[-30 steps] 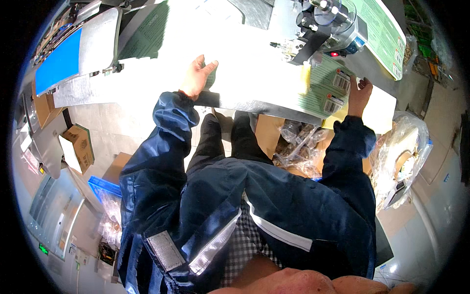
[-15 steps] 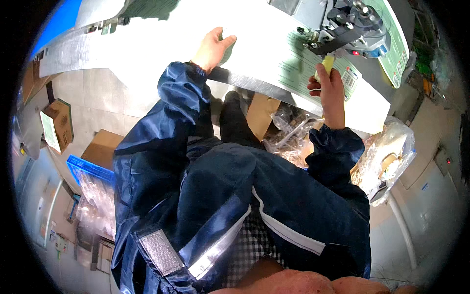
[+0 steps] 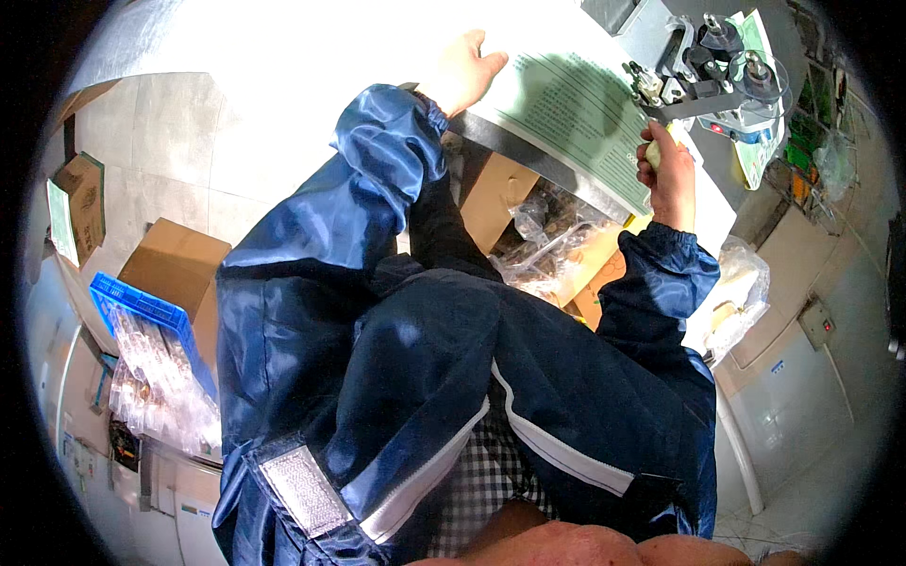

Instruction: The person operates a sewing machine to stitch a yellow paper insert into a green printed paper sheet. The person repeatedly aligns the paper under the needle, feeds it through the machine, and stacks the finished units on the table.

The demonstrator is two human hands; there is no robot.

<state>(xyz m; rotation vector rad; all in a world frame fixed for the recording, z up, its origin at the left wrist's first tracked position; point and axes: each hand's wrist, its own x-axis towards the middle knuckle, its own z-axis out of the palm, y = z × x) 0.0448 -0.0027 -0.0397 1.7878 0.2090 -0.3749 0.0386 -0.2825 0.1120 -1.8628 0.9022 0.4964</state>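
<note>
My left hand point(image 3: 465, 75) lies on a large white and pale green printed sheet point(image 3: 576, 118) near the table's front edge, thumb apart from the stretched fingers. My right hand point(image 3: 672, 179) is closed around a pale yellow handle-like piece point(image 3: 653, 155) at the front of a small tabletop machine point(image 3: 713, 80). That machine has rollers, a clear disc and a black ribbon running across it. The fingers cover most of the yellow piece, and I cannot tell whether it is joined to the machine.
Below the table edge are a brown cardboard box point(image 3: 498, 198) and crumpled clear plastic point(image 3: 557, 247). A plastic-wrapped bundle point(image 3: 738, 292) stands at the right. At left are an open carton point(image 3: 175, 259) and a blue crate point(image 3: 151, 307) with clear plastic packets.
My left hand has shifted right along the sheet. My right hand stays closed at the machine, and less of the yellow piece shows. The whole view has shifted somewhat.
</note>
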